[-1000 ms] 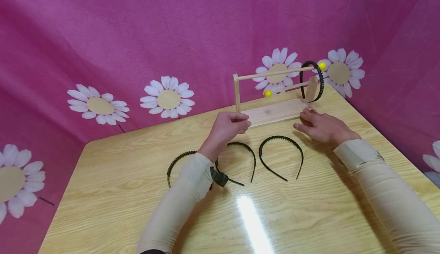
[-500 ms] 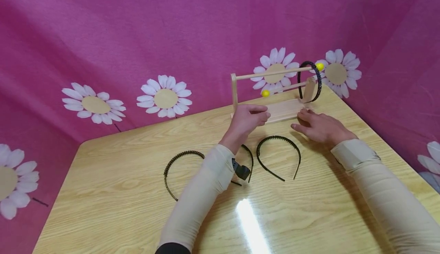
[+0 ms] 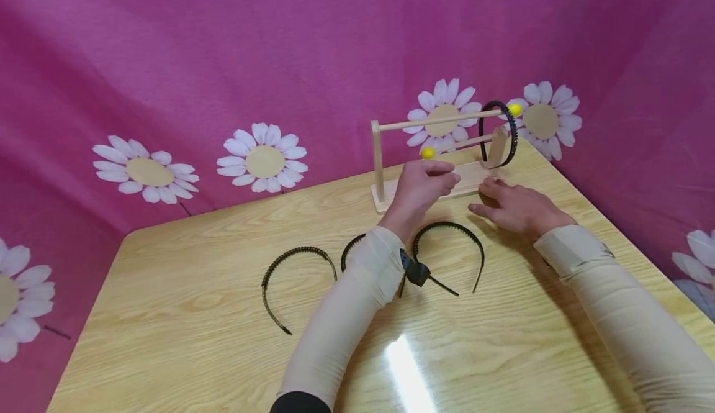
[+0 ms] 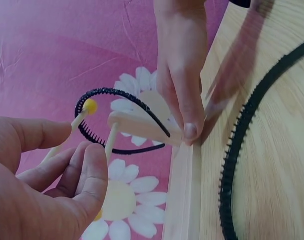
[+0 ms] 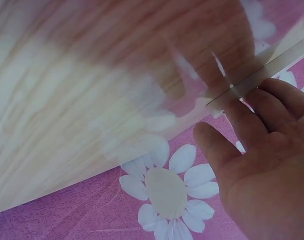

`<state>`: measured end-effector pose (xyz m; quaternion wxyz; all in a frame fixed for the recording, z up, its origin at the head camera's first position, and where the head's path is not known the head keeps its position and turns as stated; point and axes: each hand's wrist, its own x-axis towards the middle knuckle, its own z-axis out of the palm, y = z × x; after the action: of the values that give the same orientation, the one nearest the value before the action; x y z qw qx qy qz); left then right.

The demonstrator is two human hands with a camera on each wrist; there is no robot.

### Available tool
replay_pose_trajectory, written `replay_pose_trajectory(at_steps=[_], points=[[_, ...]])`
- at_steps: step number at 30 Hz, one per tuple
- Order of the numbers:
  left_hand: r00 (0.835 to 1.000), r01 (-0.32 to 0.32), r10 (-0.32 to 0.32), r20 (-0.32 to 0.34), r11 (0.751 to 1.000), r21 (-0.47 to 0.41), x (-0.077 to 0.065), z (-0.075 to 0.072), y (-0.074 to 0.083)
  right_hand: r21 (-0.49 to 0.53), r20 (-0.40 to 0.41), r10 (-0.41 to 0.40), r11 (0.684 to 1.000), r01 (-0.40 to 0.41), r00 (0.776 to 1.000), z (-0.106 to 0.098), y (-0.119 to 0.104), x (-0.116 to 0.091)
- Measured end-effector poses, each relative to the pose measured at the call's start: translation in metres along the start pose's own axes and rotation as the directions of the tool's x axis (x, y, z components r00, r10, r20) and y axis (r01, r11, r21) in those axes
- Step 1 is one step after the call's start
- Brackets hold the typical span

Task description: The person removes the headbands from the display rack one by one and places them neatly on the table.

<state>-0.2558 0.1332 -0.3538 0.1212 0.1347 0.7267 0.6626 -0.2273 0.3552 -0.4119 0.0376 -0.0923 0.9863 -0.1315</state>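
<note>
A wooden rack [image 3: 377, 161] has two rods tipped with yellow balls. One black toothed headband [image 3: 512, 143] hangs at its right end, also clear in the left wrist view as a black hoop [image 4: 116, 91]. My left hand [image 3: 419, 192] is in front of the rack, its fingers loosely bent and holding nothing. My right hand [image 3: 522, 209] has its fingertips at the base's right front corner; in the left wrist view its fingers [image 4: 190, 120] touch the base's edge. Three more headbands lie on the table: a left one [image 3: 296, 250], a middle one [image 3: 349, 248] partly under my left forearm, and a right one [image 3: 449, 224].
The wood-grain table [image 3: 184, 313] carries a bright light reflection near its front. Behind it hangs a pink cloth [image 3: 313, 59] with white daisies, close to the rack's back. A small black camera [image 3: 416, 271] sits on my left wrist.
My left hand has moved rightward along the rack's front, away from the left post. My right hand keeps its place at the base. The hung headband stays on the rack.
</note>
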Motion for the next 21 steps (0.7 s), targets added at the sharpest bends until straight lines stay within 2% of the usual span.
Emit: replay_pose_trajectory(at_steps=[4,9,21], points=[[1.000,0.002,-0.002,-0.003,1.000,-0.003,0.003,0.009,0.001,-0.001,0.012,-0.001,1.000,0.001,1.000,0.000,0.000,0.000],[1.000,0.002,-0.001,-0.018,0.999,0.039,0.008,0.016,0.001,-0.007,0.039,0.006,1.000,-0.006,0.999,0.003,0.000,-0.001],[0.995,-0.033,0.044,-0.092,0.992,0.121,0.023,0.045,0.005,-0.031,-0.011,-0.008,0.999,0.008,1.000,0.000,-0.003,-0.001]])
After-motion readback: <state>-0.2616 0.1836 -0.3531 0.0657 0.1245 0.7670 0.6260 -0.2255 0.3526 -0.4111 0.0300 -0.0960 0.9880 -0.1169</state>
